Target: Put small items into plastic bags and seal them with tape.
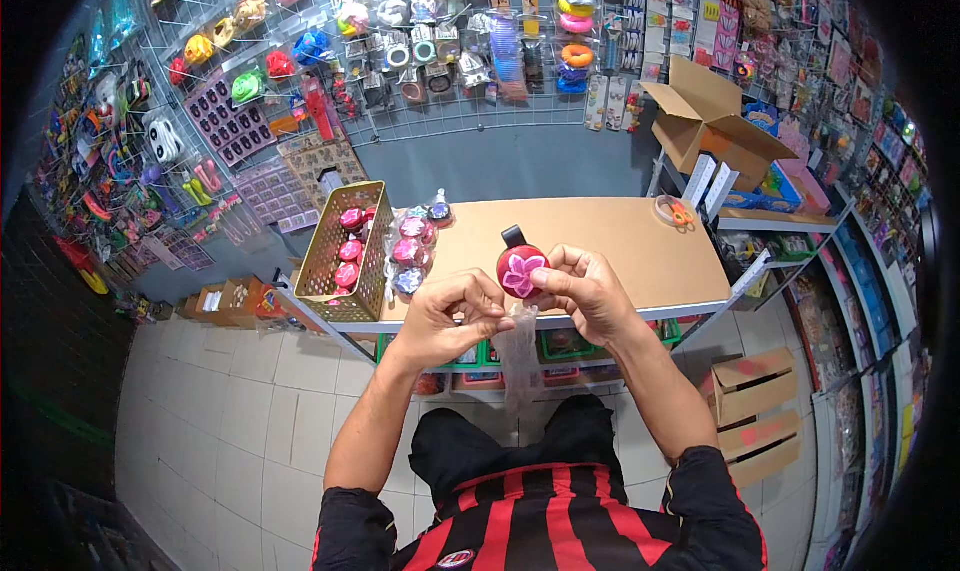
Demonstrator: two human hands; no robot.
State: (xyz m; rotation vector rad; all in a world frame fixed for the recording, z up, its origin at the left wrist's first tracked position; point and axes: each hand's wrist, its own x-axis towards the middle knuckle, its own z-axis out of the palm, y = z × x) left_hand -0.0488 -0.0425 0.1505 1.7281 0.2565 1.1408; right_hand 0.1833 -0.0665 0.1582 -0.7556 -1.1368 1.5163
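Observation:
My right hand (589,293) holds a round red item with a pink flower on its face (523,272); a black tab stands up from its top. Just left of it, my left hand (457,319) pinches the top of a clear plastic bag (519,361), which hangs down below both hands. To the left on the table, a gold perforated plastic basket (363,310) holds several similar red items (350,250). Beside the basket, several plastic-wrapped round items with flowers (409,252) lie in a cluster, pink and blue ones among them.
The wooden tabletop (600,233) spans the area ahead. Orange-handled scissors (681,214) and a tape roll (664,209) lie at its right end. An open cardboard box (705,113) stands at the back right. Green trays (566,343) sit beneath the table; packaged goods hang on the wall grid.

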